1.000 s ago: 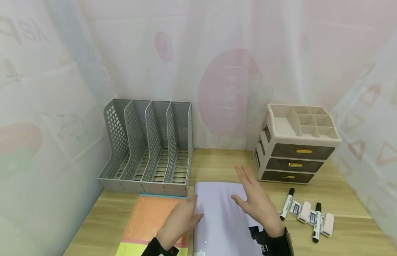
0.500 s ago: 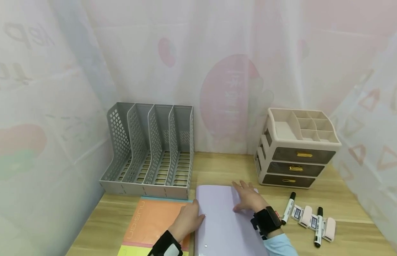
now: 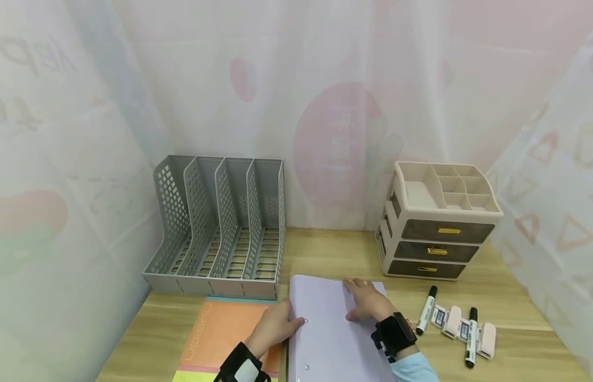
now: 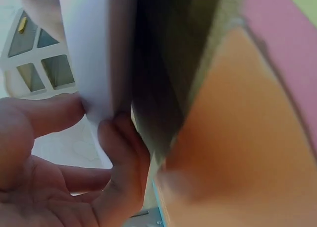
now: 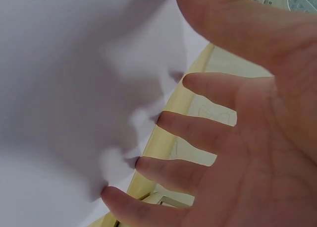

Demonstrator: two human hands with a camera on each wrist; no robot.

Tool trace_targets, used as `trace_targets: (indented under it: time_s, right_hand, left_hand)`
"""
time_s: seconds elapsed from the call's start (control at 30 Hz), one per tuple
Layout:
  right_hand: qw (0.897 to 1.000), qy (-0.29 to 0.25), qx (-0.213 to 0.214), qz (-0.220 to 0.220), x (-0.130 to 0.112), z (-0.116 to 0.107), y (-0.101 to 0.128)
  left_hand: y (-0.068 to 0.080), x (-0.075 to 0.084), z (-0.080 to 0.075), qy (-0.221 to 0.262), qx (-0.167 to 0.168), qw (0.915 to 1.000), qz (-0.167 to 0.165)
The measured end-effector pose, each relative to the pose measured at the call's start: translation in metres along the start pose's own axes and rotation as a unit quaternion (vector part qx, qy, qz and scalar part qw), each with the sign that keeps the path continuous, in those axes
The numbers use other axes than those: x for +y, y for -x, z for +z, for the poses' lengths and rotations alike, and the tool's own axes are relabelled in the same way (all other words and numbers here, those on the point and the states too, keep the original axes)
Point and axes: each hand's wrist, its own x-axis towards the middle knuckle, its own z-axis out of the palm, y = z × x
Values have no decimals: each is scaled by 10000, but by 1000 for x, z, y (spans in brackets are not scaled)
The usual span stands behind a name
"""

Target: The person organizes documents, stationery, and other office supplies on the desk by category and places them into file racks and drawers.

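A lavender binder (image 3: 322, 350) with small rivets along its left side lies on the wooden table in the head view. My left hand (image 3: 273, 326) pinches its spine edge. In the left wrist view the thumb (image 4: 54, 113) presses one face while curled fingers (image 4: 124, 162) hold the other. My right hand (image 3: 368, 302) rests on the upper right of the cover, fingers spread. Its fingertips (image 5: 143, 163) touch the cover near its edge in the right wrist view. Left of the binder lies an orange notebook (image 3: 224, 331) with pink and yellow bands, partly under my left hand and wrist.
A grey file rack (image 3: 220, 223) with several slots stands behind the notebook. At the back right is a cream drawer organizer (image 3: 439, 223). Markers (image 3: 426, 310) and pale pink clip-like items (image 3: 453, 321) with labels lie on the table (image 3: 329, 254) to the right.
My right hand has come down from above the binder onto its cover. My left hand has stayed at the spine edge. The head view has shifted slightly.
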Motion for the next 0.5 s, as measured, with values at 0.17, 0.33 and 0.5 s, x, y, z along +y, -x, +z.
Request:
trace_targets:
  time_s: [0.17,0.33,0.5]
  right_hand:
    - [9999,20,-31,-122,3,0,1]
    - [9993,-107,98,-354,5,-7,2]
    - [9971,-288,442,-548,6,-20,7]
  left_hand:
    - [2,-1,1,804,-233,9964,147]
    - [5,3,0,1858,-403,9815,235]
    - [13,9,-2,2521,-278,9662,453]
